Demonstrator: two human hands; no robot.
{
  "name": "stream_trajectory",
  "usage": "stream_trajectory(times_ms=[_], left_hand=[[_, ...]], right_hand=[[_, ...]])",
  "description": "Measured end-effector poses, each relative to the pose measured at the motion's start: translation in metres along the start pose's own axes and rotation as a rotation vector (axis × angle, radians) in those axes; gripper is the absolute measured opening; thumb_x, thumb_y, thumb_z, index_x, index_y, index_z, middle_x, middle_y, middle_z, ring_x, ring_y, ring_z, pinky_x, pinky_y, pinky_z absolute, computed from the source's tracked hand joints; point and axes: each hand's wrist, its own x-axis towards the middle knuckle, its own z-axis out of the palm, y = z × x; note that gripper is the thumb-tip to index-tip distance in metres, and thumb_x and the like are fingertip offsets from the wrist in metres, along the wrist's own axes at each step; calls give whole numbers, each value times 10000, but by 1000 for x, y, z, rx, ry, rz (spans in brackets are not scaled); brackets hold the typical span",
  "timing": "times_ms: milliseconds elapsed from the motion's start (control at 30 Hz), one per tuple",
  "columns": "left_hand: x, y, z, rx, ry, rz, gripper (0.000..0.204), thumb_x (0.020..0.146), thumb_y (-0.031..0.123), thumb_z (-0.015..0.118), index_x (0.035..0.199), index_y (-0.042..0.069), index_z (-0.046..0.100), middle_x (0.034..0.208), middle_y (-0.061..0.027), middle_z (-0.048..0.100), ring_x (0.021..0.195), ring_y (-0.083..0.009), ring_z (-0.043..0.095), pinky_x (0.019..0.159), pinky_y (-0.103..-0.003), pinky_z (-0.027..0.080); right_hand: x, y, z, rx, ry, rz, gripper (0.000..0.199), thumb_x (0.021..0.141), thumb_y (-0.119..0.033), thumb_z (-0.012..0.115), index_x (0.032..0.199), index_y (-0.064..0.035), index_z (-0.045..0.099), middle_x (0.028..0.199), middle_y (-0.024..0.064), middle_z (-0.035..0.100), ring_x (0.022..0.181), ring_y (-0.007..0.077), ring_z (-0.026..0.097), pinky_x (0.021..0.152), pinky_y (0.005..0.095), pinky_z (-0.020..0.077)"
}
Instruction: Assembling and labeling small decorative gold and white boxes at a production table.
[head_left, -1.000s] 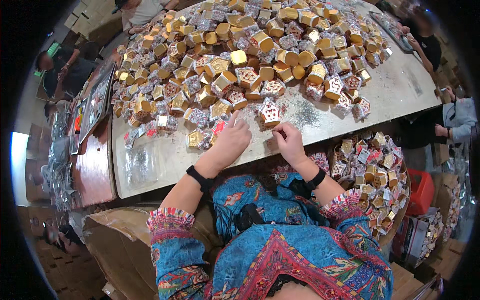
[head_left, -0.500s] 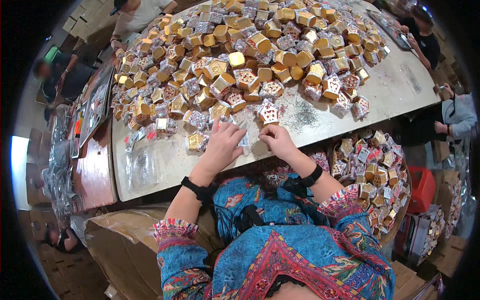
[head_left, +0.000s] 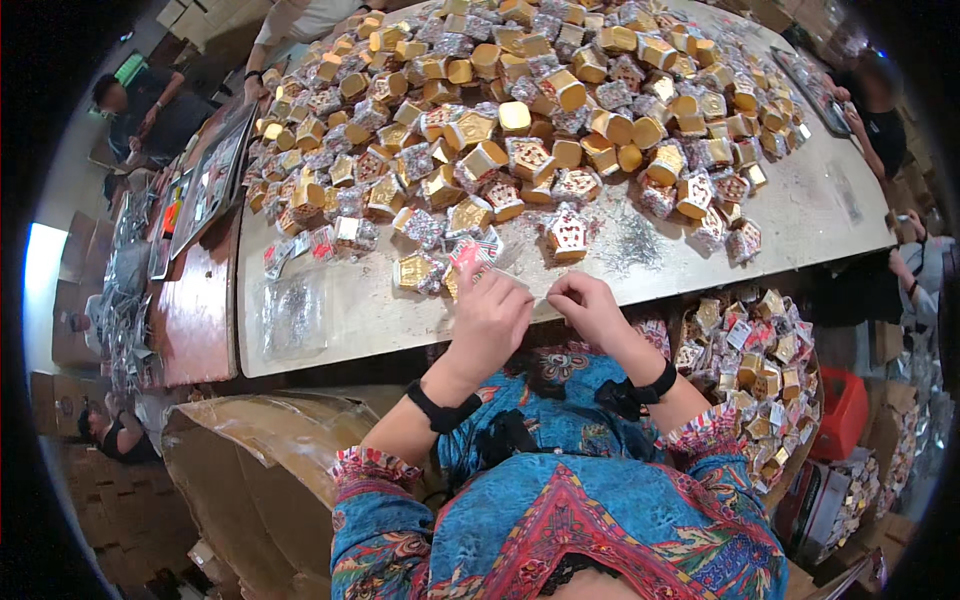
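On the desk (head_left: pixel 380 310), a red-and-white card (head_left: pixel 472 252) lies at the left hand's (head_left: pixel 492 315) bent fingertips, left of a peaked house ornament (head_left: pixel 568 236) just beyond the nearer right hand (head_left: pixel 588 308), its fingertips pinched together; neither grip can be told.

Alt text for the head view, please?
Bare left hand at a red-and-white tag above a pale table; right hand, curled, near a white, red-dotted, house-shaped ornament. Beyond them spreads a heap of gold-bottomed ornaments, with more off the table at right.
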Motion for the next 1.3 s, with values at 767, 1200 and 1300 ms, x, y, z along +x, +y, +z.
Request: stream_trajectory(times_ms=[767,1200,1300], left_hand=[[-37,-10,27,-959,-42,-956,152,822,124,664,835,-27,648,728,5,616,661,-42,526,579,-197,409],[-5,-21,-17,172,-236,373,170,765,137,573,918,66,596,806,-38,548,817,-206,543,910,-384,381],[5,-20,-16,281,-179,467,217,777,162,535,967,69,585,821,-36,542,853,-192,537,940,-391,377]], right_hand=[[-6,16,30,515,44,-64,67,869,-29,594,899,12,637,853,76,649,651,119,625,570,216,493],[7,9,15,584,-267,165,113,859,-62,614,866,48,641,757,95,649,631,159,637,575,259,522],[10,8,12,528,-284,178,118,859,-59,615,849,55,639,742,87,642,615,148,629,568,255,521]])
